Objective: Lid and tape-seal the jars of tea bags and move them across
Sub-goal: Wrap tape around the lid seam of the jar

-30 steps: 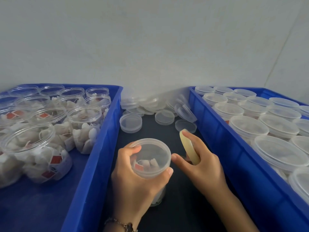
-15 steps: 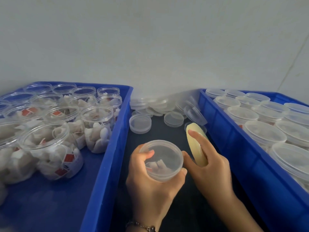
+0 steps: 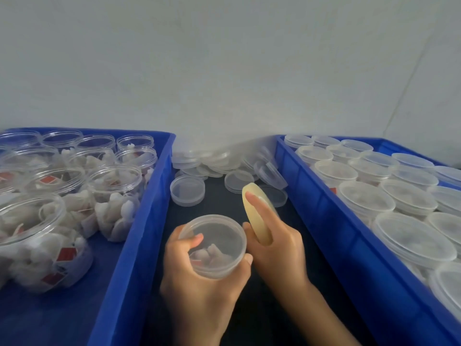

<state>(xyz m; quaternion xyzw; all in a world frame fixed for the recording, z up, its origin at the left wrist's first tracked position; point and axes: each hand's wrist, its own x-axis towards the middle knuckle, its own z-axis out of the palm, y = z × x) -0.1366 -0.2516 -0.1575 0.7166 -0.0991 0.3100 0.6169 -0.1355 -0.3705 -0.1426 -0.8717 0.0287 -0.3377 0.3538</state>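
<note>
Between two blue plastic crates, our left hand (image 3: 199, 275) grips a lidded clear plastic jar (image 3: 215, 245), our right hand (image 3: 274, 248) pinches a yellowish tape roll (image 3: 255, 216); sealing remains, many open jars (image 3: 74, 196) wait

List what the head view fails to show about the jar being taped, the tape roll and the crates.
- Jar: lower body and lid seam hidden by left hand.
- Tape roll: seen edge-on, partly covered by right hand; any loose end too blurred to find.
- Left crate and right crate: cut off by frame edges.
</note>
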